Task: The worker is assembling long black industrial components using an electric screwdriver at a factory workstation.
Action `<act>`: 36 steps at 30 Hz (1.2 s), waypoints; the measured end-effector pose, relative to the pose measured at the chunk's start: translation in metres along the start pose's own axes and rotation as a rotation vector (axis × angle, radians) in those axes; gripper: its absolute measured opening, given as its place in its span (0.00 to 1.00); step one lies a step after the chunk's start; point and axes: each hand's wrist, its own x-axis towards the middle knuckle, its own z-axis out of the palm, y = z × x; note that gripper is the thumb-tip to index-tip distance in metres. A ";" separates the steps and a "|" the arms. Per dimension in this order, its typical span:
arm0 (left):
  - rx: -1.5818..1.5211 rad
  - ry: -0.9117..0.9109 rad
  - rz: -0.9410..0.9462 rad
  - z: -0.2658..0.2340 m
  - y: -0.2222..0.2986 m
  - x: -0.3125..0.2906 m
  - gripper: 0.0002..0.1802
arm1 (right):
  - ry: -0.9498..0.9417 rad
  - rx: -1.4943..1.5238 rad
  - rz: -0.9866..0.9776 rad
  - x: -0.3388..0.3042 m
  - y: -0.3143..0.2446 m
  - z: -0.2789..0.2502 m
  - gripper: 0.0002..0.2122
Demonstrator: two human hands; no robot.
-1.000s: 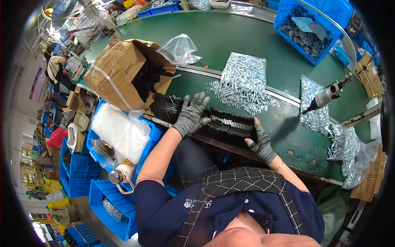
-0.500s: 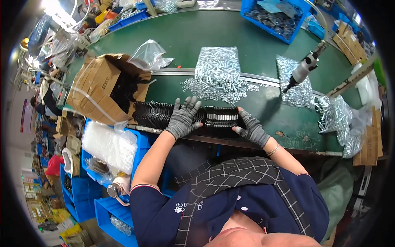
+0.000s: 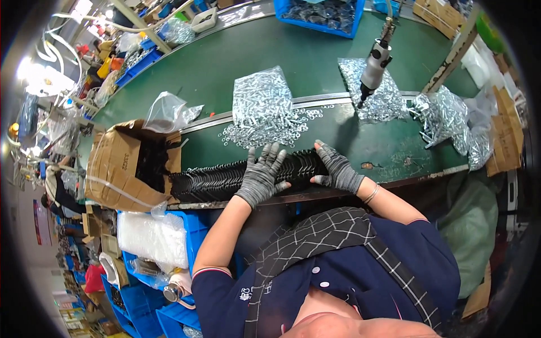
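A long row of thin black metal-looking parts [image 3: 217, 180], packed side by side, lies along the near edge of the green table. My left hand [image 3: 261, 177], in a grey fingerless glove, rests across the row with its fingers spread and its thumb on the near side. At the row's right end, my right hand [image 3: 338, 170], gloved alike, has its fingers at the far side and thumb at the near side, gripping that end. The row's left end meets an open cardboard box [image 3: 112, 169] that holds more black parts.
Beyond the row lie a bag of silver bolts [image 3: 262, 96] and loose nuts [image 3: 270, 137]. A power screwdriver [image 3: 375, 67] hangs over another hardware bag [image 3: 386, 101]. More bagged bolts [image 3: 442, 115] lie at right. Blue bins [image 3: 197, 225] stand below left; another blue bin [image 3: 318, 31] sits at the back.
The whole view has shifted. At the row's right end, the separate section with silvery edges now reads as one even black run with the rest. Both hands remain on the row.
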 end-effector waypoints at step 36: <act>-0.068 0.068 0.227 0.004 0.029 0.019 0.51 | -0.093 -0.193 -0.062 -0.045 0.027 -0.047 0.50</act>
